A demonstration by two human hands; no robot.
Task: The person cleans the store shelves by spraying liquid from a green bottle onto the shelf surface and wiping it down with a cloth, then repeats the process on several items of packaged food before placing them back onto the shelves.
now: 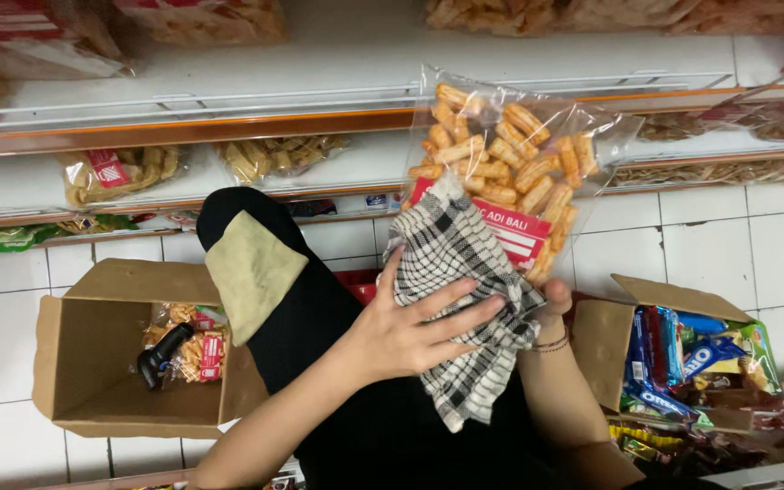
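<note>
Left hand (410, 331): fingers spread flat, palm pressed on a black-and-white checked cloth (465, 299). The cloth lies against the lower front of a clear snack bag (510, 154) filled with orange stick-shaped crackers and carrying a red label.

Right hand (551, 304): mostly hidden behind cloth and bag. Only the thumb side and a wrist with thin bracelets show, at the bag's lower edge, gripping it from below. How the fingers are set behind it cannot be told.

Snack bag position: held up in the air in front of the shelves (229, 118), upper half overlapping the orange-trimmed shelf edge, tilted slightly to the right.

Person's dark-clad knee (247, 263), with a tan patch on it, is raised beneath the left forearm.

On the white tiled floor (728, 245):
- Left: an open cardboard box (83, 354) on its side, holding more bags of the same orange snack and a black handheld device.
- Right: a second open cardboard box (605, 336) packed with blue biscuit packets and other coloured wrappers.

Shelves hold further clear bags of pale chips and crackers.
</note>
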